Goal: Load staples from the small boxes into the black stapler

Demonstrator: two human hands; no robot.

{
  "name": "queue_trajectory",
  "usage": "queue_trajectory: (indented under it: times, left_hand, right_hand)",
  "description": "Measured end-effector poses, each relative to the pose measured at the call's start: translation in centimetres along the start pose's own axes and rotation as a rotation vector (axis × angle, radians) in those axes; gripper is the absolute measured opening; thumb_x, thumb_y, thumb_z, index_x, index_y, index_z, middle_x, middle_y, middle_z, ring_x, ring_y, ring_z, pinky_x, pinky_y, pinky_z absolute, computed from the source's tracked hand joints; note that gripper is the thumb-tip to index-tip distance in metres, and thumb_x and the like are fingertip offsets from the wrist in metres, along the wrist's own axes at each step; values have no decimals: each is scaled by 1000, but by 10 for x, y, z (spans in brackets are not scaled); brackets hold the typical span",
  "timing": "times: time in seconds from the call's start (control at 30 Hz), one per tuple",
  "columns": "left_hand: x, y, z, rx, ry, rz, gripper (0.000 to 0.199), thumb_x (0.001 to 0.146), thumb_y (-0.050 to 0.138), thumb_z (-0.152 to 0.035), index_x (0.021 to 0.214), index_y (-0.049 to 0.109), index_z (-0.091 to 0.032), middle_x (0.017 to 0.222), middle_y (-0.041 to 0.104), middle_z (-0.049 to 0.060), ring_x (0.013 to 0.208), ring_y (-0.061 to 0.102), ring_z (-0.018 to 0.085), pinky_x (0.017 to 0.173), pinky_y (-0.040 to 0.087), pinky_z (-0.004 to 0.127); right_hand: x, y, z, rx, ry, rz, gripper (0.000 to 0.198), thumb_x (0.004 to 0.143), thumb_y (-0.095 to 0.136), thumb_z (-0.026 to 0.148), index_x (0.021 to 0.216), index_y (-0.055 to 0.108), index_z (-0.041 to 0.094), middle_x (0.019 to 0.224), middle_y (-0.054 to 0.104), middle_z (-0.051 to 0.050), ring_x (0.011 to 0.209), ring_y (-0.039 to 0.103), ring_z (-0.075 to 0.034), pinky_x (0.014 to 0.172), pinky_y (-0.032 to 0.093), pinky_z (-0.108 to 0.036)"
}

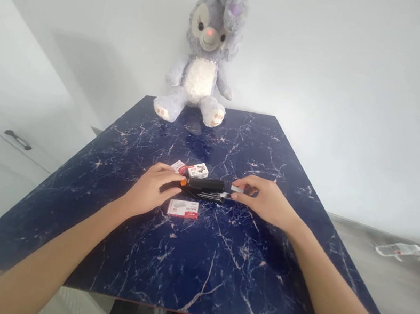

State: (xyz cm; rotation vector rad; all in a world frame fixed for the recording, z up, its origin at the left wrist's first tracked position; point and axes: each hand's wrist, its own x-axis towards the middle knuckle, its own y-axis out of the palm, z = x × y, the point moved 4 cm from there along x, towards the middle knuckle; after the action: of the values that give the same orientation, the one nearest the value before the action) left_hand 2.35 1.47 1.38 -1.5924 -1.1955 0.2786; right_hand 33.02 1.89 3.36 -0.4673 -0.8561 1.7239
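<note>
Black against the worktop [156,277], the stapler [207,184] lies between boxes [183,208]; the left hand [153,189], fingers closed round its orange-marked end, should brace it while the right hand [263,199], fingers pinching a grey strip [237,189], works level.

stapler [207,184]: rear end partly covered by the left hand [154,190]
silver piece [237,189]: partly hidden by the right hand [267,198], too small to identify
cabinet [3,83]: cut off by the left edge
arms [66,248]: cut off at the bottom
</note>
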Motion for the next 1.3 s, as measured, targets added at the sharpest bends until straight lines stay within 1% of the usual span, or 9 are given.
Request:
queue_trajectory:
  times: [0.13, 0.2, 0.37, 0.67, 0.97, 1.1, 1.17, 1.23, 1.3]
  left_hand:
    - [-1, 0, 2, -7, 2, -11, 27, 91, 65, -30, 118, 69, -27, 113, 68, 8, 117, 55, 25, 100, 49, 47]
    - [-1, 1, 3, -5, 1, -16, 27, 91, 65, -30, 118, 69, -27, 113, 67, 8, 117, 55, 25, 100, 50, 47]
    - [-1, 1, 4, -6, -15, -5, 28, 91, 66, -31, 118, 70, -28, 114, 67, 8, 116, 56, 25, 100, 50, 47]
    - [-1, -1, 0, -14, -19, -4, 27, 91, 66, -28, 118, 70, -27, 113, 67, 7, 116, 56, 24, 99, 50, 45]
    - [-2, 0, 4, -12, -55, 1, 29, 91, 65, -32, 119, 70, -30, 117, 64, 8, 112, 59, 24, 98, 51, 46]
    - [-2, 0, 3, -18, -48, 1, 28, 91, 65, -32, 119, 70, -30, 116, 65, 8, 113, 58, 25, 98, 51, 46]
    - [-2, 0, 3, -22, -44, -2, 28, 91, 65, -32, 119, 70, -30, 115, 65, 8, 113, 58, 25, 98, 51, 46]
    - [-2, -1, 3, -25, -45, -3, 29, 91, 65, -32, 120, 69, -29, 115, 65, 8, 112, 58, 25, 98, 51, 46]
    - [-2, -1, 3, -27, -50, -1, 30, 91, 65, -31, 121, 69, -28, 116, 64, 9, 113, 58, 25, 99, 51, 46]
  right_hand:
    - [-1, 11, 7, 28, 1, 66, 20, 83, 68, 44, 92, 74, 27, 95, 72, -2, 83, 65, -20, 76, 52, -34]
    - [0, 14, 7, 43, -7, 75, 19, 83, 68, 43, 91, 74, 27, 96, 72, -2, 84, 65, -20, 76, 52, -34]
    - [1, 16, 0, 26, 3, 55, 19, 82, 70, 43, 92, 75, 27, 99, 70, -3, 81, 64, -19, 74, 51, -34]
    - [2, 17, -5, 14, 62, 106, 20, 81, 69, 44, 92, 74, 27, 94, 71, -1, 78, 64, -18, 69, 49, -31]
    - [3, 20, -13, 15, 71, 116, 21, 79, 70, 42, 95, 74, 29, 90, 73, 0, 74, 66, -18, 66, 50, -31]
    - [2, 16, -12, 5, 67, 140, 28, 79, 70, 43, 102, 72, 28, 91, 72, -1, 73, 66, -19, 66, 52, -32]
    - [2, 8, -11, -7, 60, 125, 33, 79, 69, 42, 109, 70, 28, 101, 72, -3, 78, 67, -20, 68, 53, -33]
    - [1, -1, -11, -15, 46, 69, 30, 82, 64, 37, 110, 69, 27, 113, 69, -5, 87, 67, -21, 75, 54, -35]
    - [1, -9, -12, -27, 42, 20, 24, 82, 59, 29, 104, 68, 26, 114, 69, -4, 91, 67, -21, 79, 54, -35]
